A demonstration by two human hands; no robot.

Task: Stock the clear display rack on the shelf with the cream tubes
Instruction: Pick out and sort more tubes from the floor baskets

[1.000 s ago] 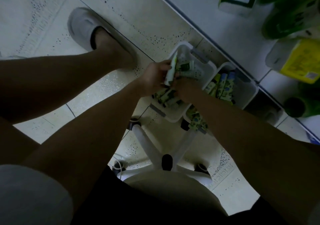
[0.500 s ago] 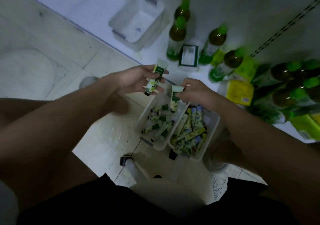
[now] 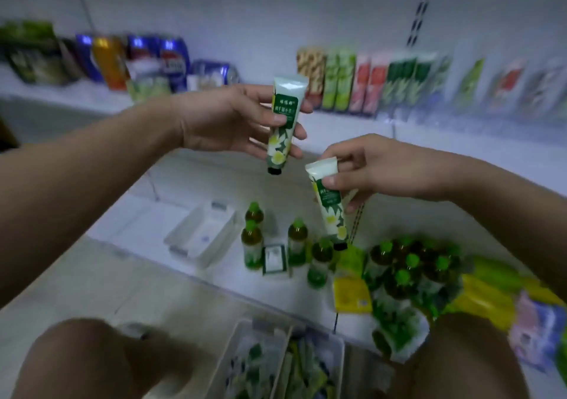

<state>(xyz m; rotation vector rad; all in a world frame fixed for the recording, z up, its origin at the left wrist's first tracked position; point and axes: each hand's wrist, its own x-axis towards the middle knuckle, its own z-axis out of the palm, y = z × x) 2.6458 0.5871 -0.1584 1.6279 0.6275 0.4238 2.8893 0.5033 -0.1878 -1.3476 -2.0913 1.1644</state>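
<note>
While both hands [image 3: 306,150] hold tubes [image 3: 283,125], floor bins [image 3: 310,365] hold more.

A white lower shelf [image 3: 129,226] crosses the middle of the frame, carrying a clear tray [image 3: 201,237], green-capped bottles [image 3: 253,245], a small green box [image 3: 275,260] and yellow packets [image 3: 351,294] towards the right. Across the top, an upper shelf [image 3: 352,122] holds blurred packets [image 3: 340,82]. At the bottom centre, two bins [image 3: 245,337] of tubes sit on the floor [image 3: 76,291].

left hand [image 3: 233,122] grips one cream tube [image 3: 283,125], cap down. right hand [image 3: 377,168] pinches another tube [image 3: 329,205] lower right, above green-capped bottles [image 3: 253,242].
</note>
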